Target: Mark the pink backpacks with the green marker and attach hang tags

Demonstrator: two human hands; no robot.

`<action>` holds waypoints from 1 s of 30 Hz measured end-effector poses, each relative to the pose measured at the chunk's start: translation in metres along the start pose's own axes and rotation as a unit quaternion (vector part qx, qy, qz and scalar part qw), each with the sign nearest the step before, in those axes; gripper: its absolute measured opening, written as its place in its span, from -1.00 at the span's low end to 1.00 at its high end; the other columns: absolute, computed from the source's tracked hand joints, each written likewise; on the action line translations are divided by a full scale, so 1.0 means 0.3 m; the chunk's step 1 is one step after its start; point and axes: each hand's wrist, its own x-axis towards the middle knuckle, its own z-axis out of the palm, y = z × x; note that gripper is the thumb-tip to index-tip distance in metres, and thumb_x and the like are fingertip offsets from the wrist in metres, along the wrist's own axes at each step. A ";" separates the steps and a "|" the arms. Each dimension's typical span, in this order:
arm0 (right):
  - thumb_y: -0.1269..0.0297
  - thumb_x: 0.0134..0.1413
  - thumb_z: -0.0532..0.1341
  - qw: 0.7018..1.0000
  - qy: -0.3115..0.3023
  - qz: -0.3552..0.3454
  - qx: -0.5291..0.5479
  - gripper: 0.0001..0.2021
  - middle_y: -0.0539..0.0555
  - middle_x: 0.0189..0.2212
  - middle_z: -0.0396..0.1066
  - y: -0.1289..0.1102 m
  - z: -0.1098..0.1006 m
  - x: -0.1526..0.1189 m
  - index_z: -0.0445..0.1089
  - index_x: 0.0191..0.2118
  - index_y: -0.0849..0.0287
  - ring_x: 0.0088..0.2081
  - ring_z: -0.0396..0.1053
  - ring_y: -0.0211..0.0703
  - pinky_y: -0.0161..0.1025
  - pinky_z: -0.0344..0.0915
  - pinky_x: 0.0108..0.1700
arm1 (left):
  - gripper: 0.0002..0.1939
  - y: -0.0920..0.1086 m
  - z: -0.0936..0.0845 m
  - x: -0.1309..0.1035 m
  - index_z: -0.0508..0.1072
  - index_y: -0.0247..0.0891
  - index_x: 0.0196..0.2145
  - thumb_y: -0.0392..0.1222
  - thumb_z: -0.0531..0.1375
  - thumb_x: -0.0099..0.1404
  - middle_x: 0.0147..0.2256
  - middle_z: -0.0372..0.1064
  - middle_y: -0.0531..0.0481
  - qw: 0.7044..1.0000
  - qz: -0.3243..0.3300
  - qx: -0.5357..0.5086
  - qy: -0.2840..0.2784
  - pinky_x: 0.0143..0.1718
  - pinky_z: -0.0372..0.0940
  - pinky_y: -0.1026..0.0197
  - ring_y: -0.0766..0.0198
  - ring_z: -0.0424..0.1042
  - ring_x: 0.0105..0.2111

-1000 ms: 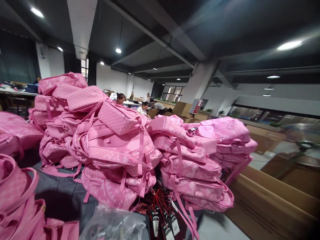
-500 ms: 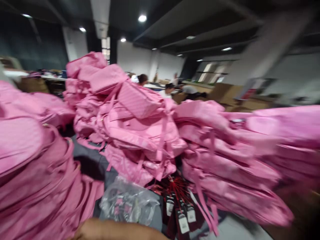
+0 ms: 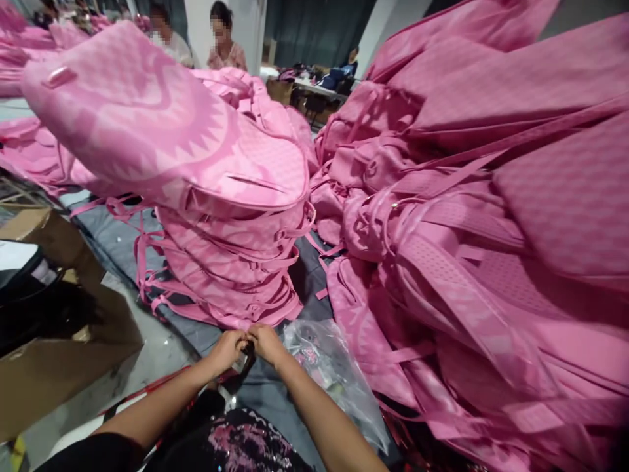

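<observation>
Pinching, it seems, a dark tag (image 3: 241, 362), left hand (image 3: 227, 352) and right hand (image 3: 264, 342) meet with fingers closed, just before the stacked bags (image 3: 226, 259) on the table (image 3: 268, 388). Its handling looks unfinished; which bags are done, I cannot tell.

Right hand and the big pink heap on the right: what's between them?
In the head view, a clear plastic bag lies between the right hand and the heap of pink backpacks.

A dark curtain (image 3: 319, 29) hangs between a white column (image 3: 252, 36) and a pale, slanting pillar (image 3: 396, 26). Before it stands a white-topped table (image 3: 314, 86), with perhaps a dark chair (image 3: 318, 105) beside it. At lower left, pale floor (image 3: 160, 344) shines.
</observation>
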 end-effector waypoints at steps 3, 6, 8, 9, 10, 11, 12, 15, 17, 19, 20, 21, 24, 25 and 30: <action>0.19 0.28 0.19 0.999 -0.037 -0.015 -0.022 -0.79 0.07 -0.18 0.45 0.014 0.015 0.009 0.42 -0.14 0.24 -0.17 0.43 -0.18 -0.09 0.41 -0.06 | -0.81 -0.017 -0.007 -0.014 0.44 -0.33 -0.32 -0.16 0.15 0.38 -0.41 0.41 0.05 1.000 -0.009 0.002 0.003 -0.23 0.30 0.18 0.31 0.40 -0.37; 0.21 0.28 0.18 0.998 -0.043 -0.020 -0.034 -0.80 0.04 -0.26 0.45 0.013 0.027 0.012 0.42 -0.24 0.25 -0.19 0.42 -0.19 -0.09 0.38 -0.05 | -0.81 -0.018 -0.017 -0.013 0.44 -0.33 -0.25 -0.12 0.20 0.35 -0.33 0.42 0.01 0.999 -0.019 0.021 0.016 -0.13 0.31 0.11 0.26 0.42 -0.28; 0.21 0.28 0.18 0.998 -0.038 -0.017 -0.036 -0.80 0.03 -0.28 0.45 0.009 0.030 0.013 0.42 -0.26 0.25 -0.20 0.42 -0.20 -0.10 0.37 -0.06 | -0.81 -0.011 -0.021 -0.012 0.44 -0.33 -0.23 -0.12 0.19 0.35 -0.31 0.42 0.00 0.999 -0.025 0.030 0.019 -0.11 0.31 0.09 0.25 0.42 -0.26; 0.20 0.28 0.18 0.999 -0.035 -0.014 -0.036 -0.79 0.03 -0.28 0.45 0.007 0.031 0.014 0.42 -0.27 0.25 -0.21 0.42 -0.20 -0.11 0.37 -0.07 | -0.81 -0.006 -0.022 -0.012 0.44 -0.33 -0.23 -0.12 0.18 0.36 -0.30 0.42 0.00 0.999 -0.028 0.032 0.020 -0.10 0.31 0.08 0.24 0.42 -0.25; 0.19 0.28 0.18 0.999 -0.031 -0.010 -0.034 -0.79 0.03 -0.28 0.44 0.004 0.031 0.015 0.42 -0.27 0.25 -0.21 0.41 -0.20 -0.11 0.37 -0.07 | -0.80 -0.001 -0.022 -0.013 0.45 -0.32 -0.23 -0.12 0.17 0.37 -0.30 0.43 -0.01 0.999 -0.031 0.034 0.021 -0.09 0.30 0.07 0.24 0.43 -0.24; 0.19 0.28 0.19 0.999 -0.027 -0.005 -0.032 -0.79 0.03 -0.28 0.44 0.001 0.031 0.016 0.41 -0.27 0.25 -0.22 0.41 -0.21 -0.12 0.37 -0.08 | -0.80 0.003 -0.023 -0.015 0.45 -0.32 -0.24 -0.12 0.16 0.38 -0.29 0.43 -0.01 0.999 -0.034 0.036 0.022 -0.08 0.30 0.06 0.23 0.43 -0.23; 0.18 0.28 0.19 0.999 -0.023 0.002 -0.028 -0.79 0.03 -0.28 0.44 -0.002 0.031 0.018 0.41 -0.27 0.25 -0.23 0.41 -0.21 -0.12 0.37 -0.09 | -0.80 0.005 -0.023 -0.018 0.45 -0.32 -0.25 -0.11 0.16 0.38 -0.29 0.44 -0.02 0.998 -0.036 0.035 0.023 -0.07 0.30 0.05 0.23 0.43 -0.22; 0.17 0.28 0.18 1.000 -0.004 0.028 -0.007 -0.78 0.03 -0.27 0.44 -0.012 0.035 0.026 0.42 -0.24 0.24 -0.24 0.41 -0.22 -0.14 0.39 -0.12 | -0.80 0.000 -0.026 -0.027 0.46 -0.32 -0.26 -0.11 0.18 0.36 -0.32 0.43 0.00 0.999 -0.038 0.019 0.023 -0.08 0.31 0.05 0.23 0.44 -0.23; 0.14 0.28 0.18 0.999 0.009 0.043 0.016 -0.76 0.05 -0.24 0.44 -0.020 0.038 0.031 0.41 -0.17 0.24 -0.24 0.41 -0.22 -0.15 0.40 -0.14 | -0.79 -0.015 -0.028 -0.028 0.45 -0.32 -0.27 -0.10 0.17 0.38 -0.37 0.41 0.03 0.999 -0.035 -0.007 0.017 -0.15 0.34 0.10 0.27 0.43 -0.31; 0.12 0.28 0.18 0.997 0.023 0.056 0.042 -0.72 0.08 -0.15 0.43 -0.025 0.045 0.030 0.39 -0.06 0.23 -0.21 0.42 -0.20 -0.14 0.42 -0.15 | -0.77 -0.036 -0.030 -0.024 0.44 -0.34 -0.29 -0.10 0.15 0.40 -0.43 0.38 0.06 0.999 -0.034 -0.037 0.009 -0.22 0.36 0.15 0.32 0.41 -0.39; 0.12 0.28 0.19 0.996 0.030 0.063 0.055 -0.70 0.10 -0.11 0.42 -0.026 0.050 0.023 0.37 -0.01 0.22 -0.19 0.42 -0.18 -0.13 0.43 -0.14 | -0.76 -0.045 -0.028 -0.020 0.44 -0.35 -0.29 -0.10 0.15 0.40 -0.43 0.38 0.06 0.998 -0.035 -0.050 0.008 -0.24 0.36 0.16 0.32 0.41 -0.40; 0.12 0.27 0.19 0.994 0.039 0.070 0.069 -0.68 0.11 -0.06 0.40 -0.023 0.056 0.012 0.36 0.03 0.22 -0.15 0.42 -0.15 -0.11 0.44 -0.12 | -0.76 -0.051 -0.023 -0.015 0.44 -0.35 -0.27 -0.09 0.15 0.40 -0.40 0.39 0.05 0.997 -0.036 -0.062 0.007 -0.25 0.37 0.16 0.32 0.41 -0.38; 0.13 0.26 0.20 0.987 0.071 0.098 0.104 -0.65 0.13 0.01 0.37 0.002 0.083 -0.046 0.35 0.07 0.21 -0.06 0.41 -0.07 -0.03 0.42 -0.04 | -0.71 -0.038 0.017 -0.009 0.43 -0.34 -0.11 -0.04 0.17 0.38 -0.19 0.42 -0.05 0.995 -0.023 -0.096 -0.013 -0.17 0.41 0.10 0.24 0.45 -0.23; 0.13 0.26 0.20 0.984 0.082 0.107 0.115 -0.65 0.13 0.02 0.36 0.014 0.091 -0.067 0.35 0.07 0.21 -0.05 0.40 -0.05 -0.01 0.42 -0.02 | -0.68 -0.023 0.039 -0.011 0.42 -0.34 -0.06 -0.03 0.17 0.38 -0.12 0.41 -0.07 0.994 -0.015 -0.107 -0.027 -0.15 0.42 0.07 0.19 0.45 -0.17; 0.10 0.27 0.19 0.975 0.117 0.099 0.159 -0.68 0.09 -0.11 0.41 0.039 0.086 -0.098 0.39 -0.02 0.24 -0.16 0.42 -0.14 -0.09 0.44 -0.10 | -0.62 0.063 0.106 -0.063 0.41 -0.33 0.01 -0.01 0.17 0.37 -0.01 0.37 -0.09 0.987 0.007 -0.147 -0.060 -0.08 0.41 0.01 0.06 0.42 -0.07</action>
